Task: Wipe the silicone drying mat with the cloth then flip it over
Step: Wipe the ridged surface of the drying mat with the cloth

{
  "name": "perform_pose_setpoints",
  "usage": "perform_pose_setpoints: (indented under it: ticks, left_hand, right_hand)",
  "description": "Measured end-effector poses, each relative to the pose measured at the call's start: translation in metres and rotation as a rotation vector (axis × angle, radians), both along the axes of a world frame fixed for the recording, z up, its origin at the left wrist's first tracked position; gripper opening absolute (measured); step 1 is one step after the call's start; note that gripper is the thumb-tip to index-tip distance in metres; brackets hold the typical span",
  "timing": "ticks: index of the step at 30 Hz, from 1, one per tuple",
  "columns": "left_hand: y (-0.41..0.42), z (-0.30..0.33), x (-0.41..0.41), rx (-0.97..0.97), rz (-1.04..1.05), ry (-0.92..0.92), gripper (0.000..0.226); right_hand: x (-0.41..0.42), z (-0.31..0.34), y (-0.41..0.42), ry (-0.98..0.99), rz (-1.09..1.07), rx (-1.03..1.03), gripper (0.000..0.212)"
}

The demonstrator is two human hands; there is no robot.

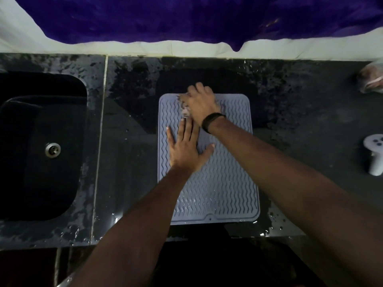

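Note:
A grey silicone drying mat (223, 183) with wavy ridges lies flat on the dark wet counter, long side running away from me. My left hand (186, 150) lies flat on the mat's left middle, fingers straight and spread, pressing it down. My right hand (202, 104), with a black wristband, is at the mat's far edge on top of a small crumpled cloth (184, 108). Only a pale scrap of the cloth shows at the left of the hand. The fingers curl over it.
A black sink (41, 146) with a metal drain is set into the counter at left. A white controller-like object (375, 154) stands at the right edge, a plastic-wrapped item (371, 79) at far right. Purple fabric (186, 17) hangs over the back wall. Water drops dot the counter's front edge.

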State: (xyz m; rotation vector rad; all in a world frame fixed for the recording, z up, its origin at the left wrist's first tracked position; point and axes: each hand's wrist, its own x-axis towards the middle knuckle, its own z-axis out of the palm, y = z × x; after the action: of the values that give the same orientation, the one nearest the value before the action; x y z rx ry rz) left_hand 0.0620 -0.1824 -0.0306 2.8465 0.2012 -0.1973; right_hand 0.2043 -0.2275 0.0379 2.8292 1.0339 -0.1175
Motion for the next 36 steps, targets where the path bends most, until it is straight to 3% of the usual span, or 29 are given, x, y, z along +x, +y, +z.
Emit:
perform_pose_setpoints:
  ticks: [6,10,17,27,36]
  left_hand:
    - [0.000,-0.002,-0.003,-0.011,-0.002,-0.008,0.096]
    - [0.001,-0.003,-0.002,0.001,-0.019,0.000,0.095]
    - [0.001,-0.005,-0.001,0.043,-0.011,0.011,0.095]
    - [0.000,0.003,-0.001,0.033,-0.012,0.046,0.095]
    - [-0.002,0.002,-0.003,0.035,0.000,0.027,0.092]
  right_hand:
    - [0.017,0.000,-0.106,-0.021,-0.207,-0.036,0.037]
    - [0.020,0.001,-0.113,-0.006,-0.316,-0.030,0.034]
    - [0.000,0.001,-0.046,0.043,-0.129,0.069,0.041]
    - [0.020,-0.001,-0.154,0.037,-0.321,-0.033,0.045]
    - [-0.114,-0.007,-0.167,0.093,-0.380,0.055,0.057]
